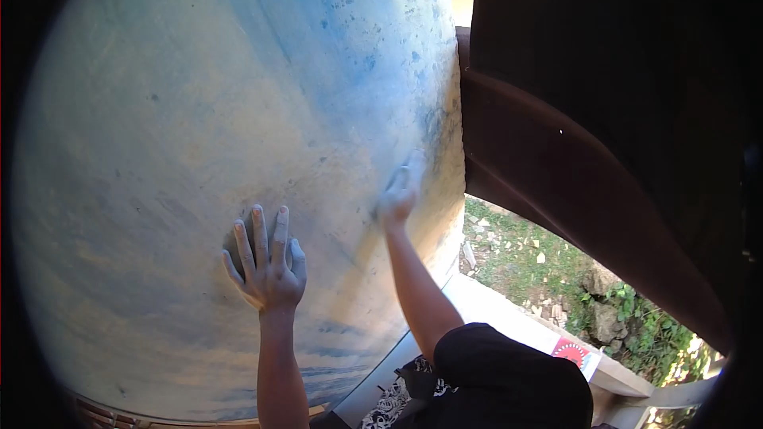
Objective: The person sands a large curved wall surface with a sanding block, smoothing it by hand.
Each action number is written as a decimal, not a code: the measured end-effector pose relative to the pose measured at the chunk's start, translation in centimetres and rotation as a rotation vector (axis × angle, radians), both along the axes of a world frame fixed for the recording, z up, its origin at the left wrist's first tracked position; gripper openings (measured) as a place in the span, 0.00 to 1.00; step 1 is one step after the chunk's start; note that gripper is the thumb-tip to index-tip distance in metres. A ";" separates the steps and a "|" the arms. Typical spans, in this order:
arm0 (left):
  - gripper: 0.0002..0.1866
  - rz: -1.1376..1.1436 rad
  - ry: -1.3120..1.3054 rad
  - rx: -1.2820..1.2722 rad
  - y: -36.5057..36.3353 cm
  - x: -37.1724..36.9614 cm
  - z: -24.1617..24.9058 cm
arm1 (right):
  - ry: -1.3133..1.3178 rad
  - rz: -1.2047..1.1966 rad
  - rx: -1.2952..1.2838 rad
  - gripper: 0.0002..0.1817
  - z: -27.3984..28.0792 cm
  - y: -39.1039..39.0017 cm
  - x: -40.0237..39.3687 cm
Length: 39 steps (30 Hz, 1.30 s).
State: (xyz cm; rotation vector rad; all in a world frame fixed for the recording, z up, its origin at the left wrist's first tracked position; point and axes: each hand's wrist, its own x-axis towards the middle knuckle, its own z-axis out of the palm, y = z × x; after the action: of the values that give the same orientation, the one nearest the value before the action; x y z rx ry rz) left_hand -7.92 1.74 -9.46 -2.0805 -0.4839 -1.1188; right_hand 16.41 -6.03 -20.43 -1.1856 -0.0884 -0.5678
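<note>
A large board or panel (262, 127), pale cream with blue streaks and dark specks, fills the left and middle of the view. It looks dusty, and its outline bulges in the lens. My left hand (270, 266) lies on its lower middle, fingers spread and coated in whitish dust. To the right, near the board's rough right edge, my right hand (401, 188) is against the surface, dusty too and smeared by motion. Whether anything is under its fingers does not show.
Dark brown cloth or sheeting (548, 143) hangs right of the board. Beyond it lie grass with stones (524, 262) and leafy plants (636, 318). A pale ledge (493, 302) with a red-and-white label (572, 353) runs at lower right. Black-and-white patterned fabric (389, 403) shows near my body.
</note>
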 end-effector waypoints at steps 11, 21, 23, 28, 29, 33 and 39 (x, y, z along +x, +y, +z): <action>0.31 -0.060 0.038 0.048 0.4 0.2 -1.3 | -0.186 0.032 -0.141 0.27 -5.9 -1.2 1.4; 0.29 -0.121 -0.005 0.009 -0.5 1.2 -1.9 | -0.538 0.160 -0.256 0.31 1.7 -0.1 -9.0; 0.29 -0.128 -0.008 0.015 -0.4 1.2 -1.9 | -0.725 0.284 -0.435 0.30 -1.0 -1.0 -7.3; 0.27 -0.144 -0.008 0.042 -0.1 1.2 -2.1 | 0.016 0.128 -0.102 0.27 -8.4 -3.5 1.0; 0.27 -0.144 -0.007 0.040 0.0 1.1 -2.2 | 0.018 0.128 -0.103 0.27 -9.0 -3.0 1.1; 0.27 -0.121 -0.020 0.036 -0.2 1.4 -2.2 | -0.130 0.129 -0.119 0.28 -5.0 0.2 -2.0; 0.26 -0.086 -0.021 0.024 -0.5 1.5 -2.3 | -0.720 0.267 -0.394 0.29 -1.2 0.4 -7.4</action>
State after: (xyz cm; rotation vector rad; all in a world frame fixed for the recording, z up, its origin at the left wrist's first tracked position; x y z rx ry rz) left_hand -6.43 1.26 -11.73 -2.0878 -0.3925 -1.1909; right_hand 9.03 -5.62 -21.67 -1.2673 -0.9948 -0.7357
